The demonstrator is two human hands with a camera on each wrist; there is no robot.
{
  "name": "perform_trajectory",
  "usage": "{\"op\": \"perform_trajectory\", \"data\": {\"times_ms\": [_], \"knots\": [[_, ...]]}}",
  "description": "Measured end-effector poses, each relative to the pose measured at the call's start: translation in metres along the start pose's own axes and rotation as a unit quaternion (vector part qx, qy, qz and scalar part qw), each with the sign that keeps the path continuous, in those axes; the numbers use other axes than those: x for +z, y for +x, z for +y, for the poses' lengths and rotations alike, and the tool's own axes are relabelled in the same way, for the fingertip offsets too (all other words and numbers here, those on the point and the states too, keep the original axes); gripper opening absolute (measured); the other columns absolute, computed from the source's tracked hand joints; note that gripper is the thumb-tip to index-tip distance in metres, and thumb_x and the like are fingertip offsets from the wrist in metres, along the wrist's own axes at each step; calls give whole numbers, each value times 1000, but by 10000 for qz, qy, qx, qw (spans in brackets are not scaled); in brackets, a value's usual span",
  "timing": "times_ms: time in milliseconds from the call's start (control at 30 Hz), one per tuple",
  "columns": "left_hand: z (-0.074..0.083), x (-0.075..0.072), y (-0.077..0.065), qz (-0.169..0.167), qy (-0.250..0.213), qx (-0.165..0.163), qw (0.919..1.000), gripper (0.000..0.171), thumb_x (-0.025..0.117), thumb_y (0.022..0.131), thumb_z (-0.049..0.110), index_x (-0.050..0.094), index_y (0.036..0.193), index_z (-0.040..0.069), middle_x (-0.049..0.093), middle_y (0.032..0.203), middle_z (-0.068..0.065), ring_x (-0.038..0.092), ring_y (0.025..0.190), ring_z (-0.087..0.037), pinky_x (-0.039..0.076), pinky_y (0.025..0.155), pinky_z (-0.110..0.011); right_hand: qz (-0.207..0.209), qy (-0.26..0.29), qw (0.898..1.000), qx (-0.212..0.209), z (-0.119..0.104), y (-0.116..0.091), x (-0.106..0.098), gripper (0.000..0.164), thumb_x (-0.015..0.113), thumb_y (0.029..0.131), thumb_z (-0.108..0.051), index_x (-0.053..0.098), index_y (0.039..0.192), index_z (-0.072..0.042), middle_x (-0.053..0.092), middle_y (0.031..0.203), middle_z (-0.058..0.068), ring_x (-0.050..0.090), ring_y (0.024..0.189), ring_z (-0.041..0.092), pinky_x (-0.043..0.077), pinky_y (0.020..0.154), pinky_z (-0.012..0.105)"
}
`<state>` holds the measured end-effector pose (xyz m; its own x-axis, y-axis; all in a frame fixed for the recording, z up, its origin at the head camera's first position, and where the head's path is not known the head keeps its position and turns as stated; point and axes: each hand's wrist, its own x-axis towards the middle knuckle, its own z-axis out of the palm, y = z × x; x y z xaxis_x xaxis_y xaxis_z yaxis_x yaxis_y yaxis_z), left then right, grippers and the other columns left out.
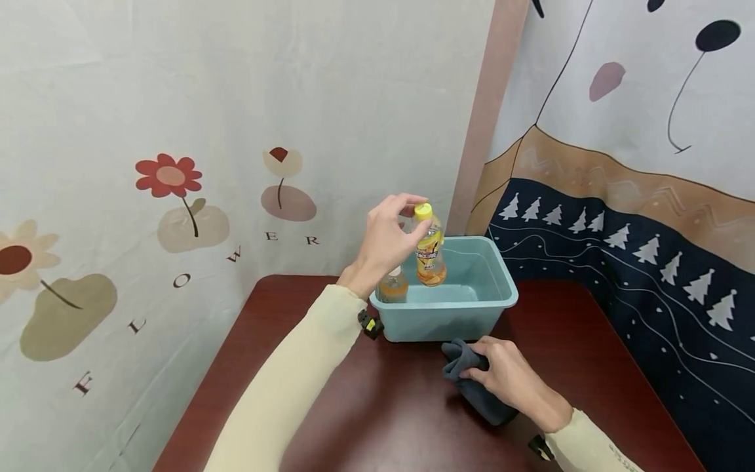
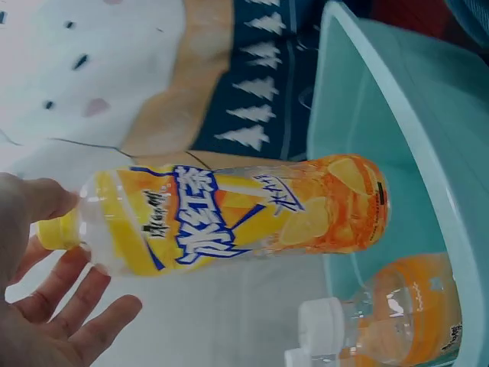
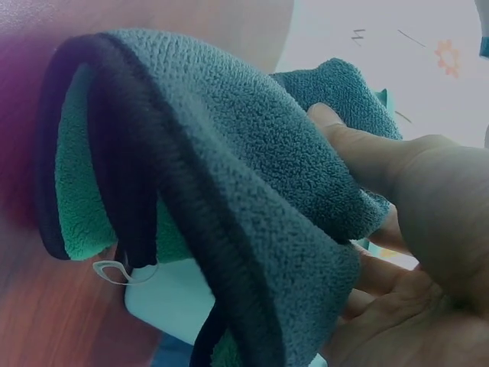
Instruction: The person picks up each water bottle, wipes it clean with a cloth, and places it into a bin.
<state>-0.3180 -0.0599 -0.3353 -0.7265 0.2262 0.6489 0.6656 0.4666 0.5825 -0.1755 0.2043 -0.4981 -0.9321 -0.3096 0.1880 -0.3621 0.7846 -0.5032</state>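
By its yellow cap, my left hand [image 1: 386, 239] pinches a clear plastic bottle of iced tea [image 1: 430, 254] with a yellow label. The bottle hangs nearly upright over a light blue plastic bin [image 1: 442, 322], its base below the level of the back rim. In the left wrist view, the bottle [image 2: 237, 210] is about half covered by its yellow and orange label. My right hand [image 1: 516, 377] grips a folded dark grey towel [image 1: 480, 393] in front of the bin. The right wrist view shows the towel [image 3: 221, 130] with a dark border and green inner side.
White-capped bottles with orange contents [image 2: 412, 306] stand in the bin's left end. Under everything is a dark red-brown table [image 1: 354, 400]. Printed cloth backdrops [image 1: 366, 98] rise behind and to the right. A pale object [image 3: 168, 298] with a loop shows below the towel.
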Motion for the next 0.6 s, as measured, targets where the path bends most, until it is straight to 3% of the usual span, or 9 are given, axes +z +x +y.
{"op": "perform_trajectory", "data": {"times_ms": [133,233,400,600], "knots": [[-14,18,13,-576,304,-388,9971,33,85,108,16,79,140,9,81,130,-14,79,122,-30,67,104,-46,10,-45,10000,-72,-1,1,-1,31,102,91,-21,91,120,-17,80,105,-9,80,102,13,67,86,27],[-25,31,16,-1098,603,-727,9895,32,83,110,15,78,141,10,80,136,-14,79,128,-29,67,108,-43,32,-84,9999,-115,-2,2,-2,30,102,91,-21,91,119,-17,80,105,-9,80,101,13,67,86,28],[-34,46,14,-1881,1149,-1015,9701,32,81,112,12,77,143,11,80,143,-11,79,133,-28,68,109,-44,86,-192,9997,-89,-1,1,-4,30,103,90,-19,91,118,-15,79,104,-8,79,100,10,68,87,29],[-37,55,9,-2462,2018,-1118,9414,37,82,112,14,77,148,17,81,146,-8,81,126,-27,70,98,-45,163,-273,9995,-70,1,-3,-7,31,102,90,-17,91,119,-12,81,108,-5,80,101,13,69,88,31]]}}
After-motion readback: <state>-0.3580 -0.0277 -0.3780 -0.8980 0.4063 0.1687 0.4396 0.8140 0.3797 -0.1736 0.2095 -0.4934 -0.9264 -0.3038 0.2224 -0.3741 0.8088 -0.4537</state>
